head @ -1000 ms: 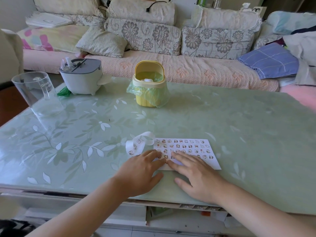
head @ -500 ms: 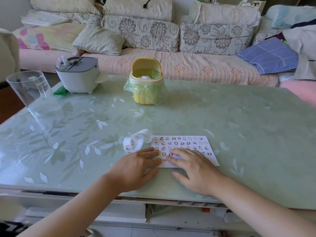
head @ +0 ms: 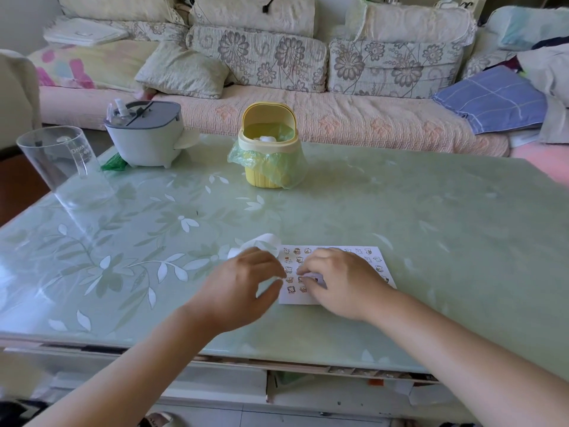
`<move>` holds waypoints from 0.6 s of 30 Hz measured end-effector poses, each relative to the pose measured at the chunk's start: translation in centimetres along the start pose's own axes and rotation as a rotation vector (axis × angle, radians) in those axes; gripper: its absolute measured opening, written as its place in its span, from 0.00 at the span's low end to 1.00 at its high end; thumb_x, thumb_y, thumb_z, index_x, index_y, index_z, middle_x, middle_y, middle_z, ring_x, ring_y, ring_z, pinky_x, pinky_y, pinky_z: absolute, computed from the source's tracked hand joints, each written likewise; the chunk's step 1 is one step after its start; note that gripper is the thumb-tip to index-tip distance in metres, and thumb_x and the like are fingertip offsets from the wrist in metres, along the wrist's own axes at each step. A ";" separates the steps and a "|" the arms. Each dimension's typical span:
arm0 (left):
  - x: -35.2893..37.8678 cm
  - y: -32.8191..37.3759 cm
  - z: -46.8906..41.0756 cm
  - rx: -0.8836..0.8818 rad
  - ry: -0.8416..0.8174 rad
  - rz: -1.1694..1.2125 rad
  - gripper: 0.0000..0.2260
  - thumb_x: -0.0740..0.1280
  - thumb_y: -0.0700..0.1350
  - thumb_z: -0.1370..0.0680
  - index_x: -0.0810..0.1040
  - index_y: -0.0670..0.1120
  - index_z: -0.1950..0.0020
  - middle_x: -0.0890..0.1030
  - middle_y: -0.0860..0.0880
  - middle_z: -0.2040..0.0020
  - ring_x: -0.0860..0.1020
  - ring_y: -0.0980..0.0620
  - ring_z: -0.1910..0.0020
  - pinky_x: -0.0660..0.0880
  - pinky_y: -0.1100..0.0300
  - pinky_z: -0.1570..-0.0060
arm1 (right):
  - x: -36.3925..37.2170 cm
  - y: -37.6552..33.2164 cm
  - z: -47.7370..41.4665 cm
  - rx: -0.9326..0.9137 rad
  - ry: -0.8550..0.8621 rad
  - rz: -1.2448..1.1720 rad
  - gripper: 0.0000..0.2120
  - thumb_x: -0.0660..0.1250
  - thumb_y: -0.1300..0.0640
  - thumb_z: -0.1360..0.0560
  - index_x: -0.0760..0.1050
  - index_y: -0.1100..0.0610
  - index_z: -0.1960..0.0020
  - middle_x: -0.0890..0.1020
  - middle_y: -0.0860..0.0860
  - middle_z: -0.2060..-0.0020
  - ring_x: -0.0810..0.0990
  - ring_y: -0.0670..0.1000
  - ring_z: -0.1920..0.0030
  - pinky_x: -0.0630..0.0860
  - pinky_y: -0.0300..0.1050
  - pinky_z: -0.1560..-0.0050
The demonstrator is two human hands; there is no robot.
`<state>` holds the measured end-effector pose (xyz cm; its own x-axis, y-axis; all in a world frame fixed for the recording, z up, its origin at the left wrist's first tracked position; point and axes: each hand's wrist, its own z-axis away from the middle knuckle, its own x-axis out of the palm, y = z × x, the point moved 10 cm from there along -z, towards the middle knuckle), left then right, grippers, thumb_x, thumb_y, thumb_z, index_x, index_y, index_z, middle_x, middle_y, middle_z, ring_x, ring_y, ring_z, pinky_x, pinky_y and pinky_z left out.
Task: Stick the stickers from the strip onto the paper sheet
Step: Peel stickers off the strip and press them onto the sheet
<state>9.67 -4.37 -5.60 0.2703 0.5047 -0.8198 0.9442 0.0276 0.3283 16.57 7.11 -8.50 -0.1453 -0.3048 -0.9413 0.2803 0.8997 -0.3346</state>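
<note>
The green glass table [head: 400, 217] holds everything near its six o'clock edge. The left hand [head: 243, 285] is blurred, fingers curled, and I cannot tell whether it holds anything. The right hand [head: 345, 282] bends its fingertips onto the paper sheet [head: 297, 298], hiding much of it, its grip equally unclear. At the sheet's ten o'clock, the looped strip [head: 268, 239] peeks out behind the left knuckles.

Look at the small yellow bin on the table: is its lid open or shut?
Open. The lid of the yellow bin stands tilted back, so the green liner and something white inside show.
</note>
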 end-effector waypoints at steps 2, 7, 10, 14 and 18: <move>-1.8 -1.1 -0.4 -0.065 0.078 -0.025 0.09 0.62 0.49 0.23 0.81 0.51 0.51 0.79 0.57 0.54 0.76 0.54 0.54 0.75 0.56 0.63 | -0.5 -0.5 -0.9 0.031 0.030 -0.065 0.12 0.63 0.51 0.21 0.81 0.46 0.41 0.81 0.43 0.45 0.77 0.48 0.43 0.74 0.46 0.43; -4.5 -7.0 0.5 -0.462 0.114 -0.080 0.05 0.66 0.45 0.24 0.74 0.50 0.49 0.74 0.56 0.55 0.71 0.54 0.56 0.65 0.60 0.62 | -1.0 -2.3 -2.6 0.081 0.070 -0.271 0.09 0.66 0.55 0.22 0.83 0.47 0.47 0.80 0.37 0.63 0.77 0.40 0.61 0.75 0.39 0.53; -4.2 -9.6 1.8 -0.706 -0.016 -0.105 0.02 0.61 0.47 0.23 0.73 0.51 0.53 0.75 0.56 0.56 0.73 0.52 0.55 0.65 0.58 0.62 | -0.4 -3.4 -3.5 0.082 0.087 -0.406 0.08 0.69 0.57 0.24 0.84 0.48 0.49 0.80 0.36 0.65 0.78 0.38 0.65 0.72 0.29 0.58; -3.4 -10.3 2.8 -0.833 -0.134 -0.124 0.08 0.58 0.54 0.23 0.75 0.53 0.55 0.77 0.55 0.57 0.75 0.50 0.57 0.69 0.57 0.61 | 0.4 -4.5 -4.6 0.087 0.081 -0.455 0.06 0.70 0.56 0.24 0.84 0.48 0.50 0.83 0.37 0.62 0.77 0.36 0.65 0.67 0.26 0.61; -2.7 -10.1 3.0 -0.857 -0.161 -0.048 0.12 0.62 0.61 0.25 0.76 0.54 0.57 0.78 0.56 0.60 0.76 0.54 0.59 0.67 0.59 0.64 | 1.4 -4.8 -5.1 0.107 0.068 -0.454 0.05 0.72 0.53 0.25 0.83 0.45 0.51 0.82 0.38 0.61 0.76 0.36 0.65 0.68 0.27 0.61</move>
<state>0.01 -8.60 -8.08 0.3184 0.3605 -0.8767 0.5059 0.7175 0.4788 10.13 3.94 -7.93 -0.3367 -0.6354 -0.6949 0.2695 0.6421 -0.7177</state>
